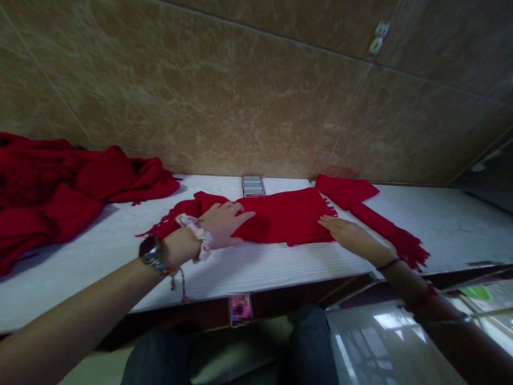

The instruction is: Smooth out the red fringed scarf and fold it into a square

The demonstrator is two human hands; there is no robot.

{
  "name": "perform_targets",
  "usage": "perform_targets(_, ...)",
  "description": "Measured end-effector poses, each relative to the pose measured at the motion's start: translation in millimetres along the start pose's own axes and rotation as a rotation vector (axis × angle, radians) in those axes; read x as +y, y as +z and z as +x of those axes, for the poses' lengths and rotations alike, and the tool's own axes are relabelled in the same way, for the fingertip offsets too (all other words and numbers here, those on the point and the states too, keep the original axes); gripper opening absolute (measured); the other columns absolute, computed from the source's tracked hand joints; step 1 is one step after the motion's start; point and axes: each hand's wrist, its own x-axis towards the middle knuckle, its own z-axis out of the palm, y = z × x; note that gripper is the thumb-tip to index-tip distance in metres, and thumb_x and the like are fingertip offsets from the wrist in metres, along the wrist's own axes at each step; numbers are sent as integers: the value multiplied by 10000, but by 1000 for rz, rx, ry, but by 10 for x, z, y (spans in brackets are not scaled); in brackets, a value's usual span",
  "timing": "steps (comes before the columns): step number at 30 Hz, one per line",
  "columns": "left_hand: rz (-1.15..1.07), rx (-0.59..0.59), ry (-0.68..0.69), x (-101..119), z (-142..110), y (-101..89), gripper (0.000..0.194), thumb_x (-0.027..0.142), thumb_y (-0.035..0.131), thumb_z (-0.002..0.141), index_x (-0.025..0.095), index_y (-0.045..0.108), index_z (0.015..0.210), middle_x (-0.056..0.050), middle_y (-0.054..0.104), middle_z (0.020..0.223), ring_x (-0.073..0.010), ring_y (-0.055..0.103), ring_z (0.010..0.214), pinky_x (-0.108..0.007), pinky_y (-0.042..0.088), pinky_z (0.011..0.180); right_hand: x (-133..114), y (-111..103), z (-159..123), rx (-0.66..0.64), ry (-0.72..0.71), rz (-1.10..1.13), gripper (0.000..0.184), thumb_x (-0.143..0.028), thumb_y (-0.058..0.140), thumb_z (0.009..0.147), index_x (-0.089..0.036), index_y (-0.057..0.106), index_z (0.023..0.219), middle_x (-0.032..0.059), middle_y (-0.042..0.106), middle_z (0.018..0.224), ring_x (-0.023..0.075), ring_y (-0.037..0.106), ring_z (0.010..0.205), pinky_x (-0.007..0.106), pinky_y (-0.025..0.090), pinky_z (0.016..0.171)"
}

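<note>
A red fringed scarf [284, 216] lies laid out across the white tabletop in front of me. My left hand [222, 222] rests on its left part, fingers spread and palm down; a scrunchie and a watch circle that wrist. At the scarf's right end, my right hand [340, 230] touches the fringed edge with outstretched fingers. Just beyond it lies another strip of red fringed cloth [385, 227], folded at an angle, its fringe toward the near right. Whether this strip joins the scarf under my hands I cannot tell.
A heap of crumpled red scarves [80, 187] covers the left of the white table [224, 272]. A small pixelated rectangle [253, 185] is by the wall behind the scarf. The brown marbled wall [240, 96] bounds the far edge. My knees are below the near edge.
</note>
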Motion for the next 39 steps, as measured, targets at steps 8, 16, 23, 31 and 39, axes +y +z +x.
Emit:
perform_targets(8, -52, 244, 150, 702, 508, 278, 332, 182, 475, 819, 166, 486, 1151, -90, 555, 1086, -214, 533, 955, -333, 451, 726, -89, -112, 37, 6, 95, 68, 485, 13, 313, 761, -107, 499, 1193, 129, 573, 1174, 188, 543, 1068, 348, 459, 905)
perform_targets(16, 29, 304, 214, 638, 381, 156, 264, 108, 371, 872, 169, 542, 1064, -91, 561, 983, -193, 521, 898, -292, 473, 664, -34, -75, -43, 69, 38, 40, 464, 6, 316, 792, -94, 470, 1218, 136, 552, 1201, 183, 499, 1120, 338, 433, 933)
perform_targets(23, -120, 174, 186, 650, 348, 326, 284, 243, 437, 858, 221, 543, 1121, -67, 545, 994, -185, 539, 882, -304, 470, 721, -65, 41, -109, 54, -19, 62, 411, -36, 375, 804, -99, 509, 1188, 137, 543, 1211, 208, 472, 1148, 371, 419, 949)
perform_targets(31, -328, 355, -8, 587, 945, 152, 407, 345, 291, 912, 150, 435, 1239, -117, 378, 1326, -209, 363, 1206, -357, 367, 938, 163, -110, 544, 202, 226, 218, 380, -264, 326, 889, -131, 500, 1200, 113, 536, 1226, 192, 442, 1177, 396, 357, 997)
perform_targets(39, -383, 234, -305, 680, 1324, 497, 607, 546, 229, 872, 185, 284, 1357, -145, 247, 1413, -319, 251, 1274, -456, 293, 979, 284, 465, 903, 10, 357, 23, 381, -260, 329, 889, -112, 493, 1200, 158, 522, 1229, 228, 453, 1164, 414, 406, 923)
